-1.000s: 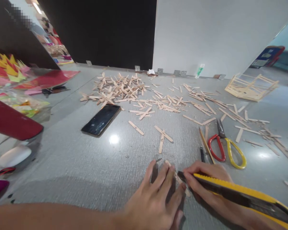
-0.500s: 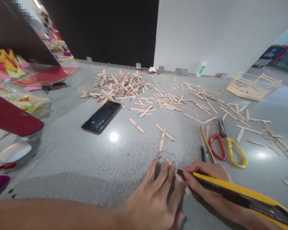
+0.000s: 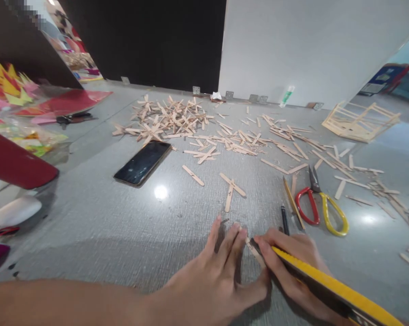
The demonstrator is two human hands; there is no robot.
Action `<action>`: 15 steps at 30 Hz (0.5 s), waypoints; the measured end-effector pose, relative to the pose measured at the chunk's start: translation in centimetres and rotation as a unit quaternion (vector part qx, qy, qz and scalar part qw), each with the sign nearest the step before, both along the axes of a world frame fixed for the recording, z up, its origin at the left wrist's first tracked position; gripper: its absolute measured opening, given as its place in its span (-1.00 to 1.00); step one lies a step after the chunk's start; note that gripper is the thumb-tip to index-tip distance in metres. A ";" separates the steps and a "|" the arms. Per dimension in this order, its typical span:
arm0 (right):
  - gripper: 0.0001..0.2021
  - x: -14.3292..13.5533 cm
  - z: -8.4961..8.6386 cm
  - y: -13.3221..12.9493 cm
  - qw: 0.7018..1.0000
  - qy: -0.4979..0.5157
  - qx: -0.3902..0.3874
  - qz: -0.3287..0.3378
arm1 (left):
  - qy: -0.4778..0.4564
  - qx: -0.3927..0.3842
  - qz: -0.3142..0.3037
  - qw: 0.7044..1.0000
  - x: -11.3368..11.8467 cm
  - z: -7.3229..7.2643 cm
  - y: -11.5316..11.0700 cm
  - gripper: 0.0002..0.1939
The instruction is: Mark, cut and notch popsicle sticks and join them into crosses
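A yellow and black utility knife [image 3: 329, 280] is in my right hand [image 3: 292, 258], its tip on a small wooden stick [image 3: 255, 253] lying on the grey surface. My left hand [image 3: 221, 271] presses down beside it, fingers spread, with fingertips at the stick's upper end and the thumb near its lower end. Just beyond the fingers, two sticks [image 3: 232, 185] lie crossed, and a single stick [image 3: 193, 175] rests to their left. The blade itself is mostly hidden by my right fingers.
A phone [image 3: 143, 163] lies left of centre, below a pile of sticks [image 3: 170, 117]. Scissors [image 3: 315, 194] and a black pen [image 3: 285, 219] are at right. Farther back stand a stick frame [image 3: 360, 122] and a glue tube [image 3: 287, 96]. A red cylinder [image 3: 21, 158] is at left.
The left thumb has moved outward and down, showing more of the stick. My right hand and the knife have shifted slightly. The view has moved a little.
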State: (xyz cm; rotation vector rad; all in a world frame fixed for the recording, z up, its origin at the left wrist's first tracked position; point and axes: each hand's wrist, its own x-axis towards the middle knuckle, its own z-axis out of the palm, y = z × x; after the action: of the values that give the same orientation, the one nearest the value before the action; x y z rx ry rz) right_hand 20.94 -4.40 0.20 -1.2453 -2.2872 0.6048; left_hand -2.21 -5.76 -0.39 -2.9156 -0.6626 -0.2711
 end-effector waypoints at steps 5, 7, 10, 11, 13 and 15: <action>-0.68 0.2 0.0 0.3 0.999 -0.010 0.037 0.022 | 0.013 -0.030 -0.007 0.999 -0.1 0.1 0.0 -0.41; -0.68 0.4 -0.2 0.3 0.999 -0.014 0.034 0.035 | 0.004 -0.030 0.000 1.000 -0.1 0.0 -0.1 -0.39; -0.69 0.7 -0.3 0.2 0.999 -0.021 0.009 0.037 | -0.012 -0.022 0.011 1.000 -0.1 -0.2 -0.1 -0.37; -0.70 0.8 -0.2 0.2 0.999 -0.024 0.002 0.034 | -0.014 -0.019 0.012 1.000 -0.1 -0.2 -0.1 -0.38; -0.69 0.8 -0.1 0.1 0.999 -0.029 -0.003 0.030 | -0.011 -0.010 0.013 1.000 -0.1 -0.1 -0.1 -0.39; -0.69 0.7 0.1 0.1 0.999 -0.030 -0.003 0.024 | -0.008 0.003 0.012 1.000 -0.1 0.1 0.1 -0.42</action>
State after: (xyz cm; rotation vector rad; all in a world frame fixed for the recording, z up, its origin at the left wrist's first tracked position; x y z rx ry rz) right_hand 21.61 -4.28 0.29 -1.2295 -2.3716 0.5985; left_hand -2.34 -5.69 -0.31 -2.9019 -0.6968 -0.2947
